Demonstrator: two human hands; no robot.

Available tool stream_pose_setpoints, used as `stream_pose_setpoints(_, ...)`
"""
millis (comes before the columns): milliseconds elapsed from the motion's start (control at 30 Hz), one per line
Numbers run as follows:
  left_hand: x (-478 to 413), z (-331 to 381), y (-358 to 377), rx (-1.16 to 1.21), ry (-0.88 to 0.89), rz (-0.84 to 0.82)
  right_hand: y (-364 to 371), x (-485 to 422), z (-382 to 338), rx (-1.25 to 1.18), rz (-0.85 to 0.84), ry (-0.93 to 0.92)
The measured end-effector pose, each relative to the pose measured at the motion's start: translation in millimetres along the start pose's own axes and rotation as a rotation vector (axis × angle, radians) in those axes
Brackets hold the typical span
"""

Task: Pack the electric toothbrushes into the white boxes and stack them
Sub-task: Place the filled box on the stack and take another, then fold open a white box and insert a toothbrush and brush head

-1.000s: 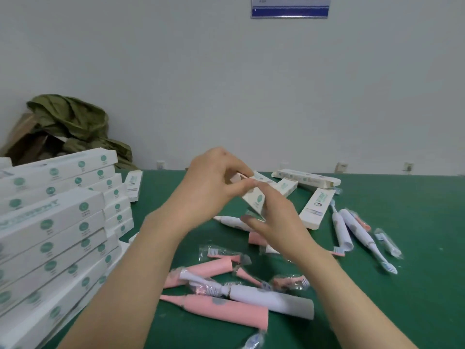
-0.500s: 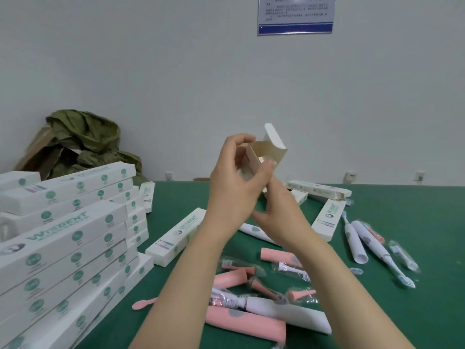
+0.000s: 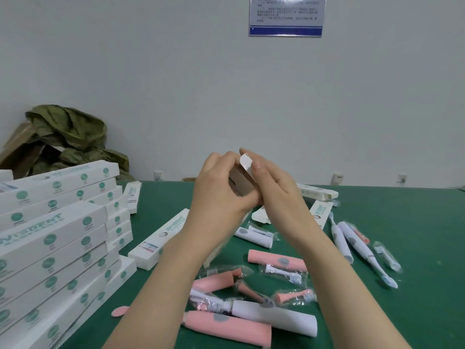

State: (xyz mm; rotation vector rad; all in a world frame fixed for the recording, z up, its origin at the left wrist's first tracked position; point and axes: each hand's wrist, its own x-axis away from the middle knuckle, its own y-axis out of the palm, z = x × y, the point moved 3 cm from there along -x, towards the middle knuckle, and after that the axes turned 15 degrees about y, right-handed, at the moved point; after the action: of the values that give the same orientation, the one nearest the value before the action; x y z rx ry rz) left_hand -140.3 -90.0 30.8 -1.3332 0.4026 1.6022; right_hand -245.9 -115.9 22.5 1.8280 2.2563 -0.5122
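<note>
Both hands hold one long white box upright above the green table, its lower end reaching down behind my left forearm. My left hand grips the box's upper end from the left. My right hand pinches the open end flap at the top. Pink toothbrush handles and white ones lie loose below my arms, among brush heads in clear wrappers. Two white assembled toothbrushes lie to the right. A tall stack of packed white boxes stands at the left.
A single box lies flat next to the stack. More boxes lie at the table's far side near the wall. A green cloth bundle on cardboard sits in the left corner. A blue-edged notice hangs on the wall.
The box was lifted off the table and tipped upright. Its end flap stood open half a second ago; now my right fingers press it over toward the box end.
</note>
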Motion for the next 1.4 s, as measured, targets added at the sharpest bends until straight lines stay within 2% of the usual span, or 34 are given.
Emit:
stream_pose_setpoints(133,0.6,-1.3,3.0,0.039,-0.004,-0.101,-0.4,2.1,-2.9,-0.1,0.073,-0.015)
stream_pose_setpoints(200,2.0,-3.1,5.0,0.022,-0.04,-0.097,-2.8,2.8,-3.9,-0.085,0.106,-0.023)
stream_pose_setpoints(300,2.2,-4.0,4.1,0.042,-0.04,0.03,-6.6,2.8,-2.9,-0.012,0.135,-0.041)
stream_pose_setpoints(567,1.8,-1.1,5.8,0.023,0.009,0.028,-11.9,6.2,-3.2,0.284,0.317,-0.141)
stream_pose_setpoints(667,2.1,-2.5,5.2,0.021,0.012,0.042,-10.4,6.6,-2.8,0.377,0.312,-0.183)
stream_pose_setpoints(800,1.9,-4.7,1.5,0.006,0.028,0.085,-2.5,6.7,1.0,0.64,0.256,-0.246)
stream_pose_setpoints(867,1.1,-6.4,-0.1,-0.008,0.016,0.081,3.4,8.7,2.6,0.651,0.201,-0.243)
stream_pose_setpoints(900,0.5,-6.2,-1.9,-0.001,0.007,0.077,4.7,9.1,2.6,0.553,0.169,-0.221)
stream_pose_setpoints(967,-0.7,-3.3,-10.1,0.006,0.017,0.101,2.7,9.5,-0.7,0.18,0.128,-0.135)
stream_pose_setpoints(1033,-2.7,-0.4,-22.4,0.068,0.023,0.181,-7.9,4.9,2.7,-0.159,0.199,-0.018)
stream_pose_setpoints(1067,-3.1,-0.3,-28.5,0.15,0.007,0.236,-14.0,2.1,8.7,-0.193,0.262,0.085)
stream_pose_setpoints(1133,-2.7,-4.6,-37.3,0.363,-0.041,0.363,-22.7,-0.5,26.0,0.044,0.329,0.349)
stream_pose_setpoints(1200,0.1,-10.4,-39.9,0.567,-0.109,0.481,-22.0,1.3,46.8,0.28,0.196,0.61)
stream_pose_setpoints(1233,0.8,-14.1,-39.3,0.643,-0.157,0.52,-18.6,3.8,55.6,0.241,0.086,0.736)
stream_pose_setpoints(1300,2.5,-24.4,-38.4,0.764,-0.243,0.56,-13.5,7.3,64.6,-0.146,-0.081,0.905)
stream_pose_setpoints(1367,4.7,-38.0,-38.5,0.823,-0.331,0.546,-18.7,4.9,67.0,-0.474,-0.037,0.884)
stream_pose_setpoints(1400,6.6,-45.9,-39.1,0.746,-0.397,0.514,-25.8,1.8,68.8,-0.523,0.041,0.828)
